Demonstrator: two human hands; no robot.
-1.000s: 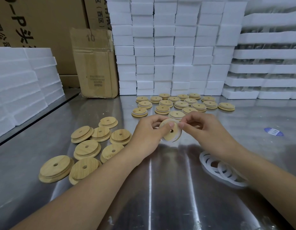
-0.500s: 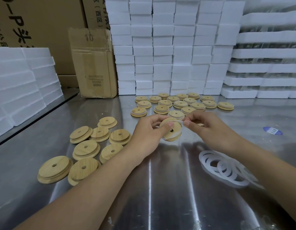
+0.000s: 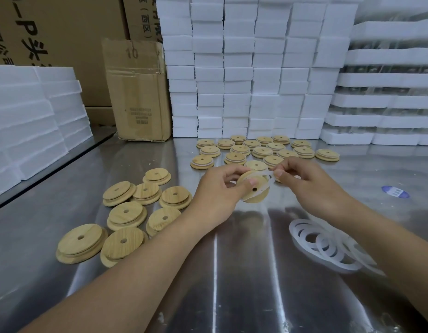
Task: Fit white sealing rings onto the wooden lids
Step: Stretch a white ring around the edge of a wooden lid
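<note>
Wooden round lid [image 3: 255, 191] with a small centre hole sits tilted above the table, between both hands, just near of the far cluster of lids. The left hand [image 3: 216, 189] grips it, thumb [image 3: 249, 183] pressed on the near face and the other fingers curled behind the rim. A thin white sealing ring [image 3: 265, 174] lies partly round the lid's upper edge. The right hand [image 3: 311, 186] pinches the ring's right end between thumb and fingertips [image 3: 278, 174], its remaining fingers curled in.

Below the right forearm, a loose heap of white rings [image 3: 328, 246] lies on the shiny steel table [image 3: 244, 280], partly hidden by that arm. To the left, well apart from the hands, a group of bare stepped wooden lids [image 3: 126, 213] overlap one another. Beyond the hands, a cluster of smaller-looking lids [image 3: 261, 151] lies flat, several showing a white band round the step; the hands cover its nearest ones. An oval blue sticker [image 3: 395, 191] is on the table at the right.

At the far edge stand a wall of white foam blocks [image 3: 256, 68], a worn brown cardboard box [image 3: 138, 92] at its left, and stacked white foam trays [image 3: 388, 80] at the right. White foam slabs [image 3: 28, 116] are piled along the left.
</note>
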